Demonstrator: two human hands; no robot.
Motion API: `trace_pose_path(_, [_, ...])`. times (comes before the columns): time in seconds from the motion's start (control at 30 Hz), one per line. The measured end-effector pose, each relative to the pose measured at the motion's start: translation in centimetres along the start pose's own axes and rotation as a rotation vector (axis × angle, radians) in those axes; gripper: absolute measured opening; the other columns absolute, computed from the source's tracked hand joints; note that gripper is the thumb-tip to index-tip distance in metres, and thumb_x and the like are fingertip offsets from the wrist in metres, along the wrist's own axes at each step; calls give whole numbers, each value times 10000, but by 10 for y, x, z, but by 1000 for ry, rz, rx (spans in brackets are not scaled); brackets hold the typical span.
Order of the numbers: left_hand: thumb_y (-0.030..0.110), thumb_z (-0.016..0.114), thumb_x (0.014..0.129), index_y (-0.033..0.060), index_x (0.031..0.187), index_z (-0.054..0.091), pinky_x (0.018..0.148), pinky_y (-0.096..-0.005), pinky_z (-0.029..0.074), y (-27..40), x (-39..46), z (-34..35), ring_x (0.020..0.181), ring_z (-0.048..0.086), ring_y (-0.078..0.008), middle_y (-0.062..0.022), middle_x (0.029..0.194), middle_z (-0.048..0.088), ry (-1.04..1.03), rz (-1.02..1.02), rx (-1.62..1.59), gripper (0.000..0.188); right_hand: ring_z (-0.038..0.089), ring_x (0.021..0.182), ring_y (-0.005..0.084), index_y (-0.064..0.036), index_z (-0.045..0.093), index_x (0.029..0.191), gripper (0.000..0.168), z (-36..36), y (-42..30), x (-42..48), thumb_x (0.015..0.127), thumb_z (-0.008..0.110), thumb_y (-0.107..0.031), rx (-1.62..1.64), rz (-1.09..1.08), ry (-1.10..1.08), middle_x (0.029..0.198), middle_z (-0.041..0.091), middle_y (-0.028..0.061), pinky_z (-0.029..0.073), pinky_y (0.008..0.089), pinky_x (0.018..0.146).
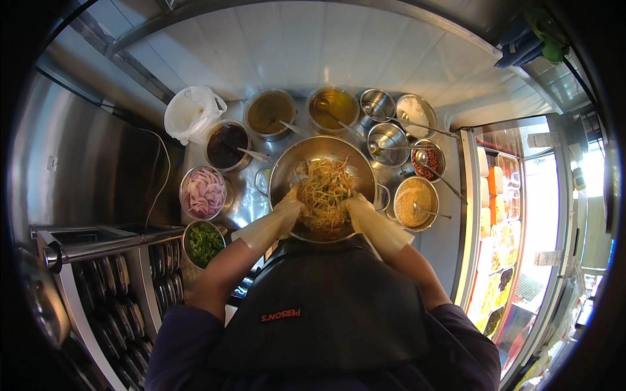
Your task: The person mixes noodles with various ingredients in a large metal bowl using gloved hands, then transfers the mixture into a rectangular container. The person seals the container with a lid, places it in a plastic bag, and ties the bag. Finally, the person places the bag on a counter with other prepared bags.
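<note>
Before me stands a large steel bowl (pixel 364 168) with loop handles, holding a mound of shredded salad or noodles (pixel 325 193) flecked with green. My left hand (pixel 292 200), in a pale translucent glove, is inside the bowl against the left side of the mound. On the opposite side, my right hand (pixel 354 203), gloved alike, presses into the shreds. Both hands' fingertips are partly buried, so how far they close is hidden. Nearest on the left are sliced red onions (pixel 203 191) in a steel container; bread-crumb-like yellow granules (pixel 413 201) fill a steel container on the right.
Behind the bowl are containers of dark sauce (pixel 227 145), brownish liquid (pixel 269 113) and yellow oil (pixel 333 110), several with ladles. Peanuts (pixel 425 163) and a white substance (pixel 413 115) stand at right, chopped greens (pixel 204 243) at left. A lit display case (pixel 499 195) borders the counter's right side.
</note>
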State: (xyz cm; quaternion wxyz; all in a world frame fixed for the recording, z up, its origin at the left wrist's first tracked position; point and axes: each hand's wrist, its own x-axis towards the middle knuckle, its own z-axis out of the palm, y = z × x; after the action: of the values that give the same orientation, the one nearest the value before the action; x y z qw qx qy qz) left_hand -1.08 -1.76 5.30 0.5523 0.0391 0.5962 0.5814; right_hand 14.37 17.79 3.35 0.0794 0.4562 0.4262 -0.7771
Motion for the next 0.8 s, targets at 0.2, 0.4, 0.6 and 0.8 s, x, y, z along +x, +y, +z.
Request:
trace_pose_path(0.2, [55,703,908,25,1537,473,756,-409,627,-65,62,1,1040,726,-328,-221,1222,702,103,-64,98,670,731,1012,354,18,671,1289,445,7,13,9,857,765,-28,-316,-382,8,1142,744,182,617,532,891])
trace_pose_path(0.4, [39,661,922,-29,1385,588,807,-408,616,-46,48,10,1013,722,-322,-233,1164,705,-101,-253,-321,473,733,1024,388,-52,686,1267,365,29,5,-9,915,770,-101,408,188,-25,1146,730,200,634,555,854])
trace_pose_path(0.6, [170,634,1026,-67,1477,526,1082,-352,496,-20,39,-22,1281,609,-268,-223,1391,626,25,80,-178,521,727,1074,293,-43,733,1221,322,8,-26,-38,969,747,-242,-552,-106,169,1257,733,175,603,407,845])
trace_pose_path(0.8, [336,651,1056,40,1571,437,1142,-438,435,0,36,-17,1377,550,-261,-140,1479,600,194,174,-112,631,711,1153,262,-115,766,1285,370,48,1,-17,968,702,-295,-1359,-234,-441,1301,738,162,535,340,1002])
